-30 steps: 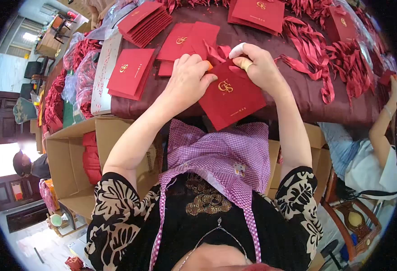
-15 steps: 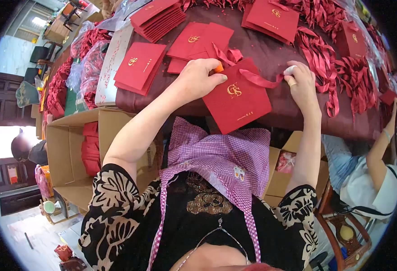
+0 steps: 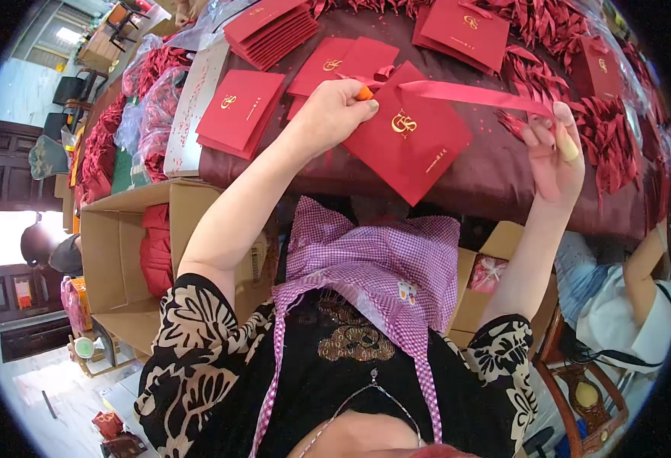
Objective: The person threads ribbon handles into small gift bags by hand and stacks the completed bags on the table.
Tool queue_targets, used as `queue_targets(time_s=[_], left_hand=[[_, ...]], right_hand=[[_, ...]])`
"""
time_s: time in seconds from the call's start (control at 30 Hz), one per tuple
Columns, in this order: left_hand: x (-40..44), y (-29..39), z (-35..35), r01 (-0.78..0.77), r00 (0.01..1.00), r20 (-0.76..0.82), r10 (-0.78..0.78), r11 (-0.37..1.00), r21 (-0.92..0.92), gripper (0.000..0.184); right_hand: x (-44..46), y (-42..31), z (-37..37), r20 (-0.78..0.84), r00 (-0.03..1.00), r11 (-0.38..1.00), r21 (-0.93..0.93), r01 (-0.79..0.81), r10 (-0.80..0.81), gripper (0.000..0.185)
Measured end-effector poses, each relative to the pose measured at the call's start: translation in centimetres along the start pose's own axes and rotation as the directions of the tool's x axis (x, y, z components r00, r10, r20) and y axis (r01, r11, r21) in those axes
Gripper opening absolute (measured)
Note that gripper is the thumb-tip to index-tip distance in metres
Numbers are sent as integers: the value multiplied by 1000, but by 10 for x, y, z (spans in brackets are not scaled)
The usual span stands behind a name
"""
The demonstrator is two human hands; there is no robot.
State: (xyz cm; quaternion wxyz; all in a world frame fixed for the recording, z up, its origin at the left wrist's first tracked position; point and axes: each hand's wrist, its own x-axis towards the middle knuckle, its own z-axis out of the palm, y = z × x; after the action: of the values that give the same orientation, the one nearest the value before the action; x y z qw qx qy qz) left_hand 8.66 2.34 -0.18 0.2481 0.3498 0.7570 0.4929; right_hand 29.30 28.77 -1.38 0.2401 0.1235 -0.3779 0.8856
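Note:
My left hand (image 3: pixel 328 122) pinches the upper left edge of a red card pouch (image 3: pixel 419 145) with gold lettering, an orange band on one finger. From the pouch's top a red ribbon (image 3: pixel 473 94) stretches to the right, nearly straight. My right hand (image 3: pixel 556 149), with wrapped fingertips, grips the ribbon's far end between thumb and finger. Behind my left hand lie more red pouches (image 3: pixel 328 65), partly hidden. Another small stack of pouches (image 3: pixel 236 111) rests to their left.
The dark red cloth (image 3: pixel 312 169) covers the table. A fanned stack of pouches (image 3: pixel 270 38) and another pile (image 3: pixel 461 34) lie at the back. Ribbon bundles (image 3: pixel 606 145) are at the right. Below the table edge stands an open carton (image 3: pixel 122 259). A co-worker (image 3: pixel 617 305) is at the right.
My right hand has moved from the pouch's top out to the right, drawing the ribbon out long. My left hand keeps its hold, and the pouch has turned slightly.

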Motion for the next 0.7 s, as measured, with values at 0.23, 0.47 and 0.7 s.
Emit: queue_targets(time_s=[0.23,0.47,0.7], left_hand=[[0,3,-3,135,986,134,-100,950,-280,22],[2,2,-6,167,973,209,-102,931,-325,30],[0,4,-3,210,957,260,-126,921,-328,30]], right_hand=[[-5,13,-3,-172,976,965,-246,87,-132,30],[-3,69,55,267,932,-57,-964,261,-244,20],[-7,127,76,22,992,312,-948,60,-125,16]])
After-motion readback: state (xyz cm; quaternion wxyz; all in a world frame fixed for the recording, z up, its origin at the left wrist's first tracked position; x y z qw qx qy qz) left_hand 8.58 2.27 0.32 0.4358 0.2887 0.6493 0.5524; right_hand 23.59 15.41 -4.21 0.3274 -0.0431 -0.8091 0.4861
